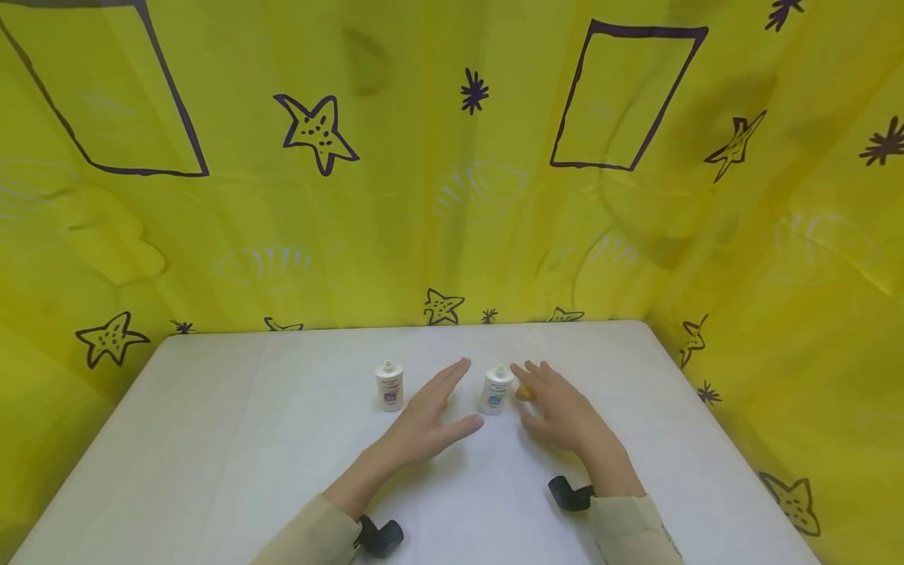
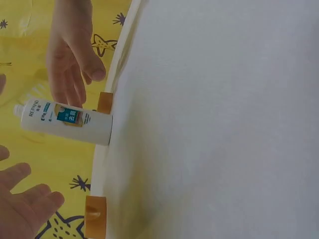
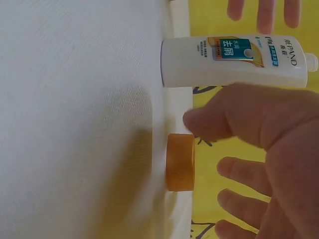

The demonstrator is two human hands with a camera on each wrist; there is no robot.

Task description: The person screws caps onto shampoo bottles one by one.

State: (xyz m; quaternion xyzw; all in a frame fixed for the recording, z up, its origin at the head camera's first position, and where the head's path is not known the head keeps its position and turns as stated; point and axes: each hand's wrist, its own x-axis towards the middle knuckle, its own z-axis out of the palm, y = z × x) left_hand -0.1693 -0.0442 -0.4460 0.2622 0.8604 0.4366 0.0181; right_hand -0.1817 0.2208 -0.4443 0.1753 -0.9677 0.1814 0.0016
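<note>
Two white plastic bottles stand upright on the white table, their small spouts bare. The left bottle (image 1: 390, 389) bears a purple label patch; the right bottle (image 1: 497, 392) bears a blue-green one. Between them hovers my left hand (image 1: 422, 428), fingers extended and holding nothing. My right hand (image 1: 561, 412), its fingers spread, is just right of the right bottle, over an orange cap (image 1: 525, 393). That cap (image 3: 180, 162) lies on the table below the right thumb in the right wrist view. A second orange cap (image 2: 95, 217) appears near the left hand in the left wrist view.
The white-covered table (image 1: 233, 439) ends at a back edge just behind the bottles. A yellow curtain (image 1: 395, 220) with drawn stars and fish hangs behind it and along both sides. Black wrist mounts (image 1: 381, 537) sit at both sleeves.
</note>
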